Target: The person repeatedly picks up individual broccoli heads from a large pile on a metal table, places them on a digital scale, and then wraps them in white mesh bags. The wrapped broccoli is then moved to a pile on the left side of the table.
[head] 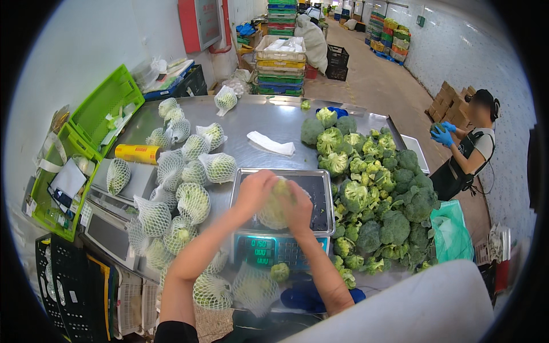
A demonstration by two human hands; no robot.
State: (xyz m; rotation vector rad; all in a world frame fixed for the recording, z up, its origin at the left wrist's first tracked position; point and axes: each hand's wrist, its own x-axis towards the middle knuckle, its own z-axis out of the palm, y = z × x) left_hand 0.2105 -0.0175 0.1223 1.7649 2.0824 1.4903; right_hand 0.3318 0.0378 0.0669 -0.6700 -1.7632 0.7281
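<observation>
Over the metal tray of a digital scale (325,201), my left hand (256,191) and my right hand (299,209) hold a broccoli piece in white foam netting (273,214) between them. Motion blurs both hands, and the fingers partly hide the piece. The scale's lit display (259,251) faces me. To the left lie several netted broccoli heads (193,203). A large pile of bare broccoli (394,227) covers the right side of the steel table (240,115). One small floret (279,272) sits below the scale, beside a netted bundle (255,287).
Folded white netting (271,143) lies behind the scale. A yellow film roll (137,153) and green crates (105,109) are at left. Stacked crates (281,64) stand beyond the table. A co-worker (467,145) in blue gloves holds broccoli at right. A pale, rounded surface (411,308) blocks the lower right.
</observation>
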